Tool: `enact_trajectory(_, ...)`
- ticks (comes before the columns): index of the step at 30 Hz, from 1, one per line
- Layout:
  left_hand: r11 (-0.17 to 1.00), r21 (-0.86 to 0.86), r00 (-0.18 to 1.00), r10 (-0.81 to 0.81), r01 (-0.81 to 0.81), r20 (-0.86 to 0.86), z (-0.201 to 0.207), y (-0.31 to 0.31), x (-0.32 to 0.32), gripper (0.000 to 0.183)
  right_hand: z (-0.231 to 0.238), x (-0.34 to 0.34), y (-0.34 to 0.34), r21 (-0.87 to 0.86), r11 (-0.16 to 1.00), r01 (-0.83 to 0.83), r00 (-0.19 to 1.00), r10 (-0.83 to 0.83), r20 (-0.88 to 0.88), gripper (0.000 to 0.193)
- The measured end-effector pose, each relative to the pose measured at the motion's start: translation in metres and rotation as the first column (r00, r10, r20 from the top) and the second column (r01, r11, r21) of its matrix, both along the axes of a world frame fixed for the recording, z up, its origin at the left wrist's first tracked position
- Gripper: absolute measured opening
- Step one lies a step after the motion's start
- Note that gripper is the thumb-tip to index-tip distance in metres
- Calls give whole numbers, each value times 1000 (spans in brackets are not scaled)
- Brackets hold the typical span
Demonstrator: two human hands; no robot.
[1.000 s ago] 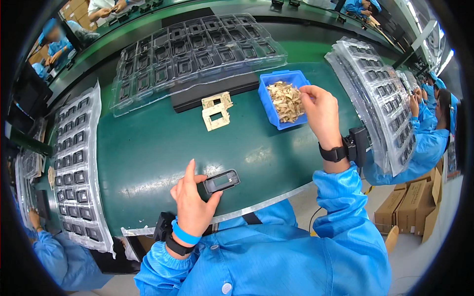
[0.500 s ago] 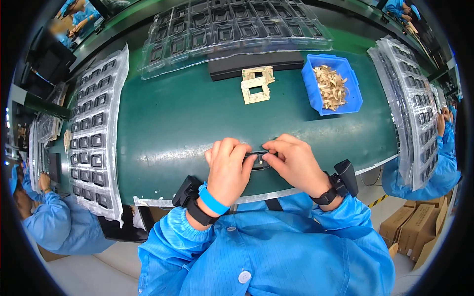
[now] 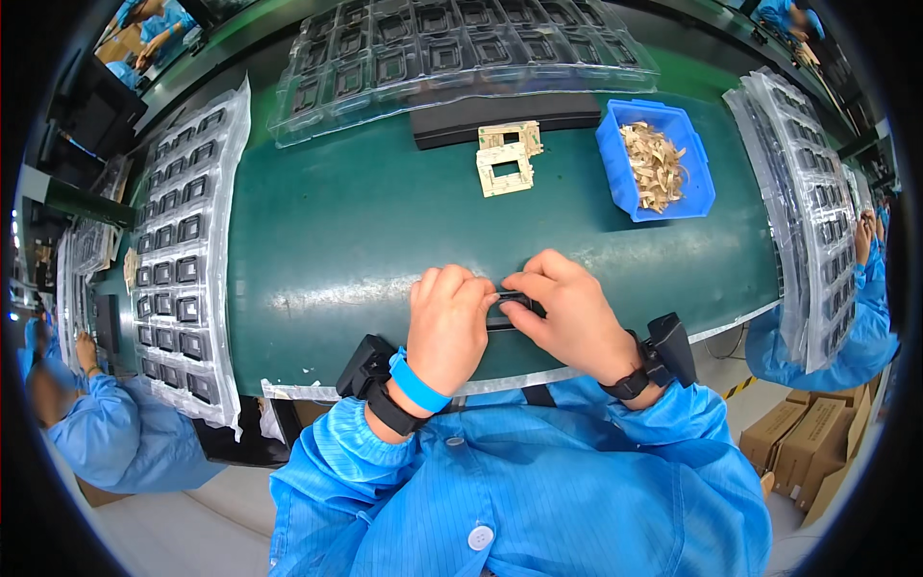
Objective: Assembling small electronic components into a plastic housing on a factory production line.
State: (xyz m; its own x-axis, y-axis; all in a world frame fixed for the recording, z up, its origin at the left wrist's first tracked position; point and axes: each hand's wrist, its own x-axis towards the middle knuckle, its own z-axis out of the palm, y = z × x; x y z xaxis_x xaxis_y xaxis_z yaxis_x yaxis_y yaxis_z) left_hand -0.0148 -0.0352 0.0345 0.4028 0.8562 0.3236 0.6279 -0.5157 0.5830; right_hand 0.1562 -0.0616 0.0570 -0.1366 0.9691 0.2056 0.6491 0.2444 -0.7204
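Note:
Close to the table's front edge, both hands hold a small black plastic part (image 3: 510,298) above the green surface. My left hand (image 3: 448,322) is closed, its fingertips pinching the part's left end. Thumb and forefinger of my right hand (image 3: 569,306) grip its right side. The part is seen nearly edge-on, and the fingers cover much of it. Farther off lie cream-coloured adhesive sheets (image 3: 506,171) with square cut-outs. To their right stands a blue bin (image 3: 623,183) holding many pale, curled strips (image 3: 656,163).
Clear plastic trays of black frame parts stand at the left (image 3: 176,255), the back (image 3: 437,58) and the right (image 3: 817,212). A flat black box (image 3: 447,125) supports the back tray. Co-workers in blue sit on both sides. Cardboard boxes (image 3: 808,442) stand on the floor at right.
The black part has turned from showing its face to nearly edge-on. My right hand has shifted slightly, with its fingers still on the part. The whole view has moved a little.

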Motion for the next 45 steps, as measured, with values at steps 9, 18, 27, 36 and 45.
enact_trajectory(9, 1000, 12, 1000, -17, 17, -14, 5, 6, 0, 6, 4, 0, 17, 31, 987, -159, 973, 152, 171, 3)
enact_trajectory(18, 997, 72, 1000, 8, -10, 20, 24, 3, -6, 8, 17, 10, 12, 93, 964, -250, 950, 225, 219, 8)
enact_trajectory(27, 999, 22, 943, 21, -30, 331, 32, 30, -20, 24, 80, 18, 64, 87, 945, -315, 904, 270, 331, 12)
enact_trajectory(36, 991, -27, 991, -129, 130, 33, 4, 32, -13, 29, 99, 7, 263, 123, 990, 64, 970, -90, 225, 21)
enact_trajectory(45, 983, -46, 980, -174, 179, 96, 1, 25, -12, 22, 55, -41, 405, 145, 923, 356, 865, -384, 322, 24)
